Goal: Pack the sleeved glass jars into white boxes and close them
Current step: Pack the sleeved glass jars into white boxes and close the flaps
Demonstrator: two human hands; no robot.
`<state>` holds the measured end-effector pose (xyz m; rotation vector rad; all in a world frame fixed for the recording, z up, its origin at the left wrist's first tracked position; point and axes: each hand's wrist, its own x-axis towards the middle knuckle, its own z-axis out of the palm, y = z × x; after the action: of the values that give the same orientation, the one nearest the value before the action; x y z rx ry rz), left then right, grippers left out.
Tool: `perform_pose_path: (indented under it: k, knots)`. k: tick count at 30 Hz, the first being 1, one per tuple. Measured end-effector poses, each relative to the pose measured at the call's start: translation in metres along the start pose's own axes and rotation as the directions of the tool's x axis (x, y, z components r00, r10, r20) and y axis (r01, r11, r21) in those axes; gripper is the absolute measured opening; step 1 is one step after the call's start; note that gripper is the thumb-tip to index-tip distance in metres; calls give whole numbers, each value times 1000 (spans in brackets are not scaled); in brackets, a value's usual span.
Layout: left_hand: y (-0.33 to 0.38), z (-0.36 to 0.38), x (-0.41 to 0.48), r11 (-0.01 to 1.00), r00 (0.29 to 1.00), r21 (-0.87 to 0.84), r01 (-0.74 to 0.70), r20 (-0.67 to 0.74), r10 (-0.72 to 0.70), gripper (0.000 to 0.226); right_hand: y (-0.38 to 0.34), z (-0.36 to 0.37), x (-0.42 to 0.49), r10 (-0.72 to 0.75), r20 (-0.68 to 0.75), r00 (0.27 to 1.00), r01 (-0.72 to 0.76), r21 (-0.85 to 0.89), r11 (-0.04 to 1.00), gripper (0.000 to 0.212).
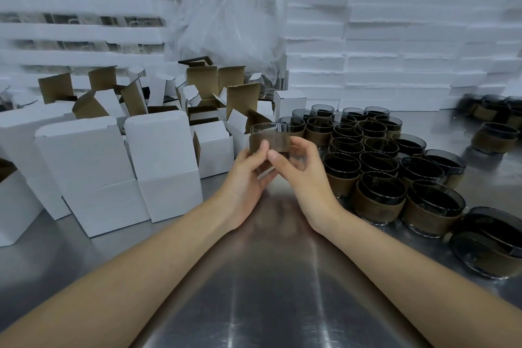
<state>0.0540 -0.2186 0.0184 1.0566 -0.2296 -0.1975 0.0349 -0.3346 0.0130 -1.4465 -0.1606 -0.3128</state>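
Head cam shows my left hand point(248, 175) and right hand point(299, 167) both pinching one sleeved jar point(269, 140), thumbs on the brown sleeve point(268, 143), held up off the steel table point(254, 277), probably so I can check the sleeve sits straight before boxing. Open white boxes point(211, 147) sit just left of it, flaps up ready to load. Closed boxes point(163, 161) stand nearer left, and the waiting jars point(375, 167) are clustered on my right for easy grabbing.
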Motion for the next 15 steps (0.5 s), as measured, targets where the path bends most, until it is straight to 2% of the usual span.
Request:
perform_pose_path:
  k: [2, 4, 7, 10, 11, 15]
  knots:
    - [0, -1, 1, 999, 1000, 32, -21, -20, 22, 58, 0, 0, 0, 47, -10, 999, -46, 41, 998, 51]
    - [1, -2, 2, 999, 997, 17, -46, -57, 47, 42, -2, 0, 0, 105, 3, 994, -104, 169, 980, 47]
    - [3, -5, 5, 997, 992, -25, -72, -102, 69, 22, -4, 1, 1, 162, 64, 985, -173, 444, 879, 36]
    - [3, -5, 6, 995, 988, -1, -96, -122, 95, 10, -8, -2, 3, 225, 127, 966, -256, 578, 775, 44]
    - [1, -4, 6, 996, 989, 13, -91, -113, 92, 11, -8, -2, 3, 241, 153, 958, -284, 605, 744, 44]
    - [-2, 0, 0, 997, 999, 75, -33, -39, 36, 41, -9, -2, 3, 271, 217, 938, -345, 665, 663, 42]
